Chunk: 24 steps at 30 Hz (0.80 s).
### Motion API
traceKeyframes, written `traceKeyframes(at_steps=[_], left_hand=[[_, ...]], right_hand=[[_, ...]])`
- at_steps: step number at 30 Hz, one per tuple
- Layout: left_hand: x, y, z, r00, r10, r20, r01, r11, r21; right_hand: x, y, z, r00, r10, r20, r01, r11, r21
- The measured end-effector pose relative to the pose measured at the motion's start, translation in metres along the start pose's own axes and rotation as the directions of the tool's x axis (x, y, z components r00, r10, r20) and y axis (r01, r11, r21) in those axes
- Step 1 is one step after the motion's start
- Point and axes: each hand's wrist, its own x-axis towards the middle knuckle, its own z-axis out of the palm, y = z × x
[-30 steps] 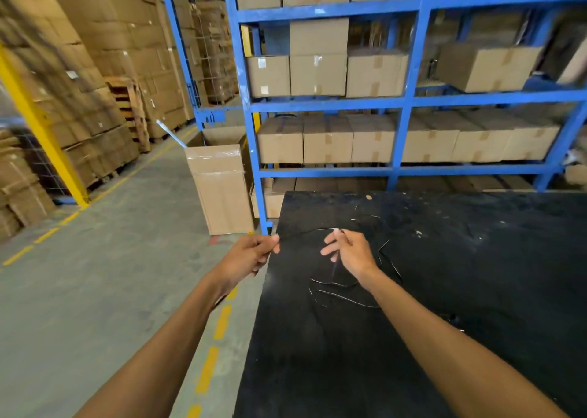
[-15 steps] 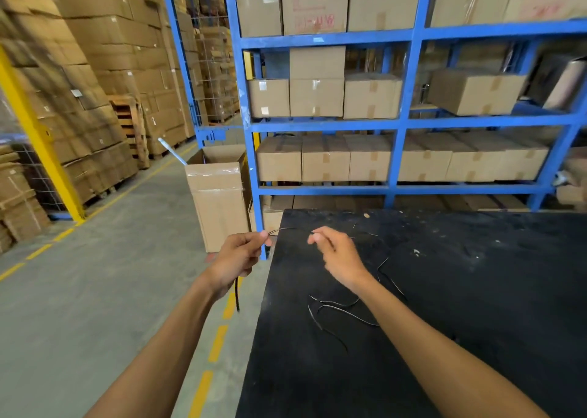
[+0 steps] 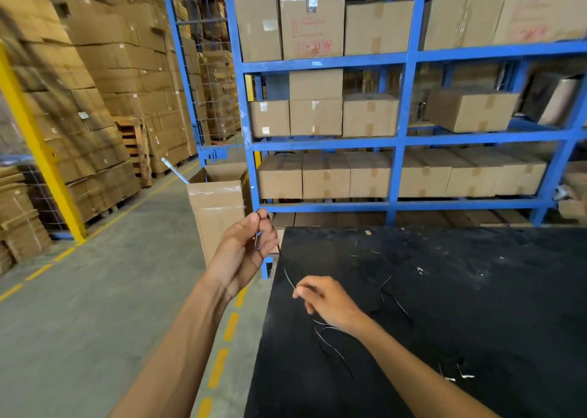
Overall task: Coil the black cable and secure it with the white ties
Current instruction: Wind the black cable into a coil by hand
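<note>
- Two hands work at the near-left corner of the black worktop (image 3: pixel 460 306), and all places below are given from that worktop.
- The left hand (image 3: pixel 243 252) is raised just off the worktop's left edge, palm up, fingers curled, pinching a small loop of the black cable (image 3: pixel 287 277) at its fingertips.
- From that loop the cable runs down over the worktop's left edge to the right hand (image 3: pixel 327 301).
- The right hand hovers low over the worktop near its left edge, fingers curled, pinching the cable between thumb and forefinger.
- More cable lies in loose curves on the worktop, under and behind the right wrist.
- Small white ties (image 3: pixel 464 375) lie on the worktop towards its near side, well apart from both hands.
- A blue shelving rack (image 3: pixel 401 138) filled with cardboard boxes stands behind the worktop.
- An open tall cardboard box (image 3: pixel 217 208) stands on the floor beyond the worktop's far-left corner.
</note>
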Motion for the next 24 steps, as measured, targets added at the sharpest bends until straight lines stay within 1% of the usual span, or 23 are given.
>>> traceKeyframes(at_steps=[2, 3, 4, 5, 6, 7, 8, 9, 10, 11, 13, 14, 15, 18, 21, 23, 24], left_hand=[[0.008, -0.004, 0.003, 0.994, 0.092, -0.052, -0.091, 0.996, 0.013], [0.011, -0.007, 0.002, 0.986, 0.14, -0.091, -0.135, 0.989, 0.061], [0.015, -0.009, 0.0, 0.972, 0.195, -0.131, -0.174, 0.972, 0.157], [0.018, -0.012, -0.003, 0.955, 0.252, -0.158, -0.198, 0.935, 0.293], [0.021, -0.016, -0.008, 0.936, 0.309, -0.171, -0.206, 0.871, 0.447], [0.021, -0.02, -0.012, 0.922, 0.354, -0.155, -0.201, 0.782, 0.59], [0.021, -0.023, -0.017, 0.921, 0.373, -0.116, -0.187, 0.683, 0.706], [0.02, -0.025, -0.023, 0.934, 0.351, -0.071, -0.165, 0.598, 0.784], [0.018, -0.026, -0.028, 0.955, 0.296, -0.035, -0.136, 0.539, 0.831], [0.014, -0.027, -0.031, 0.976, 0.217, -0.008, -0.109, 0.52, 0.847], [0.005, -0.029, -0.03, 0.997, 0.06, 0.057, -0.08, 0.529, 0.845], [-0.001, -0.029, -0.025, 0.996, 0.009, 0.084, -0.076, 0.544, 0.836], [-0.006, -0.028, -0.019, 0.995, -0.021, 0.1, -0.069, 0.582, 0.81], [-0.015, -0.024, 0.0, 0.993, -0.031, 0.112, -0.051, 0.751, 0.658], [-0.017, -0.019, 0.014, 0.989, -0.083, 0.124, 0.0, 0.834, 0.552], [-0.017, -0.015, 0.02, 0.984, -0.136, 0.114, 0.076, 0.902, 0.425], [-0.018, -0.012, 0.023, 0.983, -0.147, 0.112, 0.101, 0.935, 0.341]], right_hand=[[-0.009, -0.011, 0.002, 0.995, -0.065, 0.078, 0.066, 0.998, -0.011], [-0.014, -0.017, 0.001, 0.987, -0.099, 0.126, 0.1, 0.995, -0.004], [-0.019, -0.024, -0.001, 0.977, -0.126, 0.169, 0.127, 0.992, 0.008], [-0.023, -0.03, -0.004, 0.969, -0.149, 0.195, 0.147, 0.989, 0.023], [-0.026, -0.036, -0.009, 0.966, -0.165, 0.199, 0.162, 0.986, 0.032], [-0.028, -0.041, -0.015, 0.968, -0.181, 0.175, 0.178, 0.983, 0.035], [-0.028, -0.045, -0.022, 0.972, -0.198, 0.129, 0.195, 0.98, 0.035], [-0.027, -0.049, -0.029, 0.974, -0.214, 0.072, 0.212, 0.977, 0.03], [-0.024, -0.052, -0.038, 0.974, -0.227, 0.022, 0.226, 0.974, 0.026], [-0.02, -0.055, -0.045, 0.969, -0.245, -0.015, 0.246, 0.969, 0.013], [-0.011, -0.062, -0.059, 0.955, -0.289, -0.059, 0.287, 0.957, -0.048], [-0.005, -0.064, -0.065, 0.949, -0.306, -0.079, 0.3, 0.951, -0.072], [0.001, -0.067, -0.07, 0.944, -0.311, -0.112, 0.303, 0.949, -0.081], [0.022, -0.066, -0.077, 0.934, -0.263, -0.24, 0.259, 0.965, -0.049], [0.035, -0.062, -0.072, 0.931, -0.21, -0.299, 0.222, 0.975, 0.007], [0.038, -0.057, -0.067, 0.927, -0.198, -0.319, 0.219, 0.975, 0.034], [0.038, -0.055, -0.063, 0.934, -0.188, -0.305, 0.214, 0.975, 0.056]])
